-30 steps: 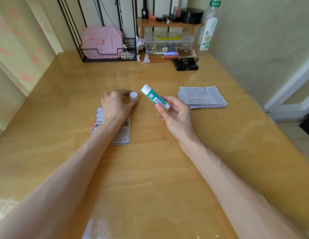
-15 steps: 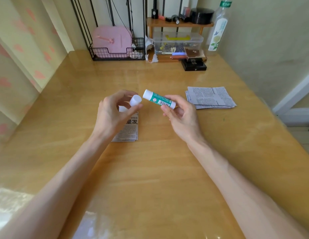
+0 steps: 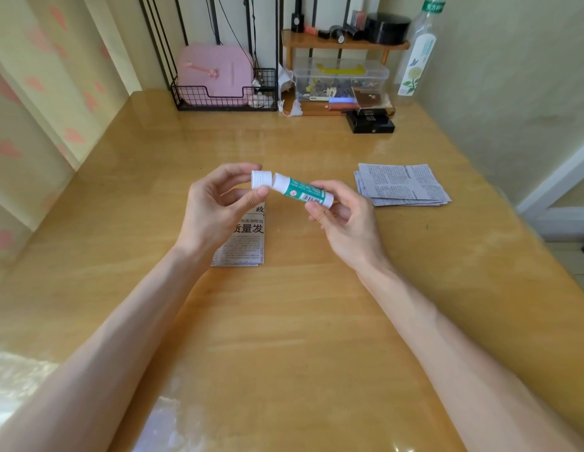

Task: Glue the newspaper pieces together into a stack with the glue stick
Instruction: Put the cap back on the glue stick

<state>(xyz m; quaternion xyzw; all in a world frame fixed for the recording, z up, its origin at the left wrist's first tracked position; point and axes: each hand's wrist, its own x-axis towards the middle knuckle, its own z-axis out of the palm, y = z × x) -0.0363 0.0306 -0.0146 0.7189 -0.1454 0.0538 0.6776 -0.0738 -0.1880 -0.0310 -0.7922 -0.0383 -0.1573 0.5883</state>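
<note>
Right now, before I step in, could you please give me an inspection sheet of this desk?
Surface: glossy wooden table, glare near the front edge.
Job's things: glue stick uncapped, held above the table; cap just off its tip; newspaper stack flat mid-table; loose newspaper pieces piled to the right.
Clutter: wire basket with pink case, clear box, shelf, bottle, black boxes, all along the far edge.
Hands: left hand pinches the cap; right hand grips the glue stick.
Cables: black cords hang behind the basket, away from the work.
Surroundings: heart-patterned curtain left, plain wall right.
</note>
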